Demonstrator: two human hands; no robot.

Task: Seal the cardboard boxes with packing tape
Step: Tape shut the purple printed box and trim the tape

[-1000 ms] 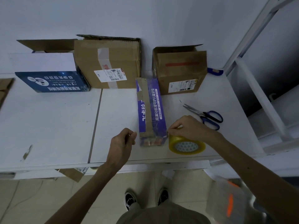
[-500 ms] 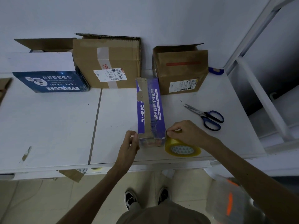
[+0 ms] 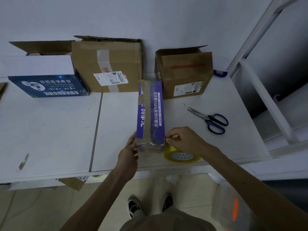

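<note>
counter (image 3: 50,139): white, carries everything. Clock calls are from the purple box, 12 = the wall.
blue-and-white box (image 3: 48,85): 10 o'clock, well apart, brown flap up behind it. Looks unsealed.
big brown box (image 3: 108,64): 11 o'clock, against the wall, ragged top flaps, old tape strip down the front.
left hand (image 3: 129,154): 7 o'clock. Your fingers are straight and flat on the purple box's left side wall, holding nothing. I read it as a brace so the box won't slide when tape gets pulled across.
purple box (image 3: 150,112): the one in work, mid-counter. Long axis runs 6–12. Near end faces you close to the counter edge, far end is just beside the small brown box. A bare brown strip runs along the top on the same axis.
right hand (image 3: 181,140): 5 o'clock. Your thumb and forefinger pinch at the top of the tape roll. Probably picking up the free end, but I can't see the end itself.
tape roll (image 3: 180,155): yellowish, at the box's near right corner, touching or just beside, can't tell. That spot makes for a short pull.
small brown box (image 3: 185,72): 1 o'clock, flap up.
scissors (image 3: 210,120): 3 o'clock, blades together, near your right hand for the cut.
</note>
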